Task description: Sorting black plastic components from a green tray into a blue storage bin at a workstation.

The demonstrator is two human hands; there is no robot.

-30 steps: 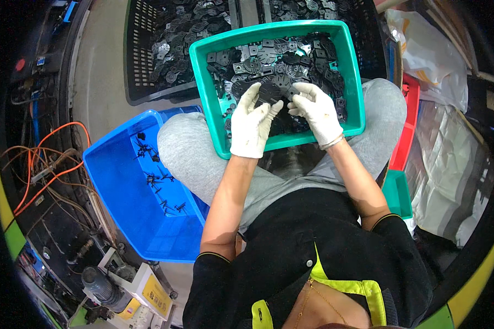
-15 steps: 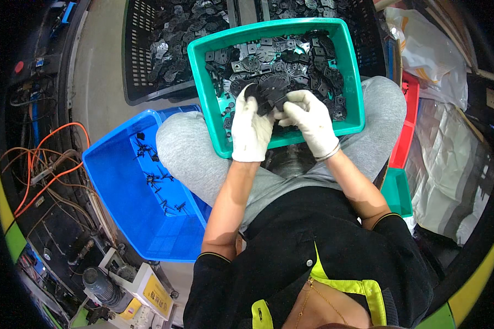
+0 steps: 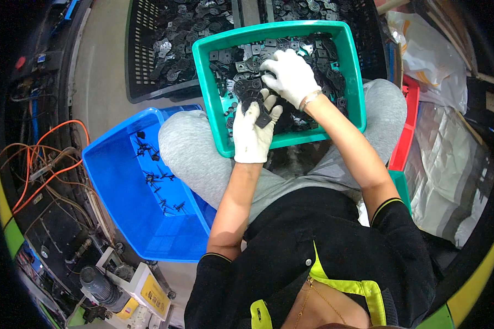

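Head view: left hand (image 3: pixel 252 134) pinches a stack of black flat parts (image 3: pixel 251 93) over green tray (image 3: pixel 352 71) on lap; right hand (image 3: pixel 291 74) cupped onto parts, grasp unclear. Blue bin (image 3: pixel 121 186) left.

A yellow rectangular label (image 3: pixel 152 296) sits on a pale machine housing just below the blue bin (image 3: pixel 132 186). Well across from that bin, crinkled clear plastic bags (image 3: pixel 450 164) lie heaped.
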